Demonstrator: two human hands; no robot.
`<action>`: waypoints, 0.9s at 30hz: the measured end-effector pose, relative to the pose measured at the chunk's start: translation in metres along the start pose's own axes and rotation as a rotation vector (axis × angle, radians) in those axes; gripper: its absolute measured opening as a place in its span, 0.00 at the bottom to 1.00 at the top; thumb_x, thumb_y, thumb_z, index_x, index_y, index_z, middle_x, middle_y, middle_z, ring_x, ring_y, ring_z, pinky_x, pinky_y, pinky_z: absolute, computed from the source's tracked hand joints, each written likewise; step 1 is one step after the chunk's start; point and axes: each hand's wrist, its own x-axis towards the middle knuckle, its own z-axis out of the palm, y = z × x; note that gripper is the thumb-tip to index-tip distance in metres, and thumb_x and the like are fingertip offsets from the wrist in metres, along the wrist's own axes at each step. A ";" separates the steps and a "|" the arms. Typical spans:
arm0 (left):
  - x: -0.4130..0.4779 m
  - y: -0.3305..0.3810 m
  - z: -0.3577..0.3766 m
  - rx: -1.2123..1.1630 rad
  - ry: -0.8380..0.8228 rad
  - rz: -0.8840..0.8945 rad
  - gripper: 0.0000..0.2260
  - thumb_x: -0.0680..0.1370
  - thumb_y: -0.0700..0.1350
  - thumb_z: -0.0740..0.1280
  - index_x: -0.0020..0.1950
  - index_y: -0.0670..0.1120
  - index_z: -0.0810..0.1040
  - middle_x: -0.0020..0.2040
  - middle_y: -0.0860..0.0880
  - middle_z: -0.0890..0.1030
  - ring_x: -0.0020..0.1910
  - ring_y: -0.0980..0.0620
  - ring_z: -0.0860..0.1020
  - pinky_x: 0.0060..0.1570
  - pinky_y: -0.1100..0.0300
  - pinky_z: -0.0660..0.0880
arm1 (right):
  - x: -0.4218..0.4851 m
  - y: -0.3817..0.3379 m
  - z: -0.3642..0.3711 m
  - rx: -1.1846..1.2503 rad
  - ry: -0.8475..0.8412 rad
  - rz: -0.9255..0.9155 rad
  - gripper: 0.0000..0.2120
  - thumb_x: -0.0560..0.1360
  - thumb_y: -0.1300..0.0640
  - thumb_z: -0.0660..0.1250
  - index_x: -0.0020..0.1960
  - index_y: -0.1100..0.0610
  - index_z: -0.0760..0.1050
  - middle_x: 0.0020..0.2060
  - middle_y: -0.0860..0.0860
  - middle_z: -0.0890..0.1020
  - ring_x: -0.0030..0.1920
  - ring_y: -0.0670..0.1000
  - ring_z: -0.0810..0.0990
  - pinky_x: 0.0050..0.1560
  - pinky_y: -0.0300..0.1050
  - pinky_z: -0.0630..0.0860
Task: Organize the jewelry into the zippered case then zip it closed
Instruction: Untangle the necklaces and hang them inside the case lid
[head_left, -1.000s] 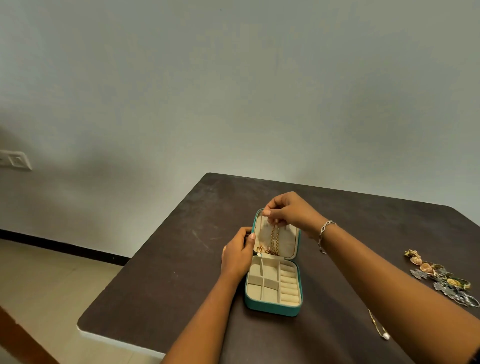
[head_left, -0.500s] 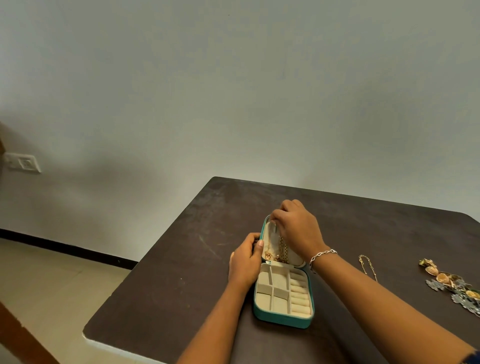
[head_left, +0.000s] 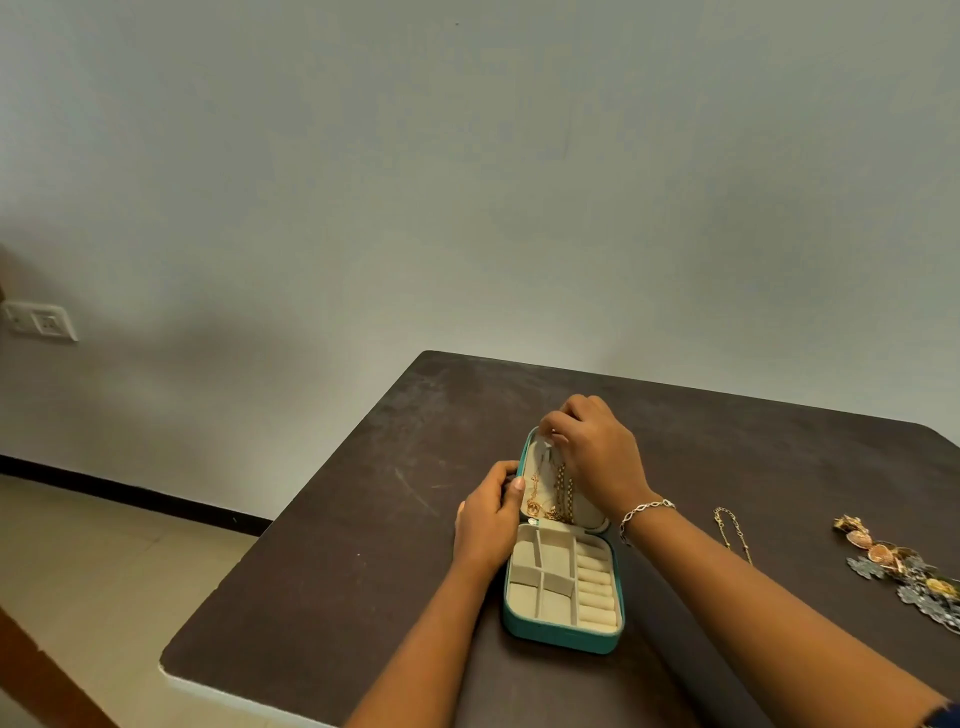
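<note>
Now, against a second ago: right hand (head_left: 597, 457) lower, down at the lid's top rather than raised above it; left hand (head_left: 488, 519) unmoved.
Case (head_left: 563, 636): open on table (head_left: 363, 545), tray flat and nearest me, lid (head_left: 540, 460) upright beyond it.
Chains (head_left: 562, 493): gold, hanging down the lid's lining, just below my right fingers.
Right fingers (head_left: 553, 423): curled together, thumb and forefinger pinching the chains' upper end at the lid's top edge.
Left fingers: wrapped round the lid's left edge, thumb on the inner rim.
Loose chain (head_left: 730, 535) and cluster (head_left: 898, 566): on table, well right of case.
</note>
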 end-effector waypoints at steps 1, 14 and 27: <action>0.000 -0.001 0.000 -0.009 0.001 0.001 0.09 0.80 0.49 0.57 0.57 0.54 0.73 0.44 0.59 0.79 0.47 0.57 0.78 0.54 0.50 0.74 | 0.001 0.000 -0.001 0.025 0.022 0.019 0.09 0.63 0.63 0.76 0.39 0.56 0.78 0.35 0.52 0.77 0.35 0.52 0.75 0.24 0.37 0.67; -0.002 0.001 -0.002 -0.159 -0.034 0.034 0.11 0.81 0.46 0.56 0.60 0.56 0.71 0.51 0.56 0.79 0.50 0.57 0.78 0.53 0.51 0.76 | -0.044 -0.003 -0.025 0.756 0.117 0.707 0.15 0.78 0.58 0.59 0.65 0.56 0.69 0.55 0.48 0.74 0.52 0.43 0.74 0.46 0.32 0.72; -0.005 0.009 0.005 -0.293 0.067 -0.002 0.09 0.81 0.40 0.56 0.57 0.48 0.72 0.51 0.49 0.79 0.49 0.53 0.78 0.43 0.64 0.74 | -0.078 -0.047 -0.024 1.377 0.125 1.081 0.16 0.80 0.64 0.51 0.61 0.51 0.72 0.53 0.51 0.81 0.53 0.51 0.80 0.56 0.48 0.76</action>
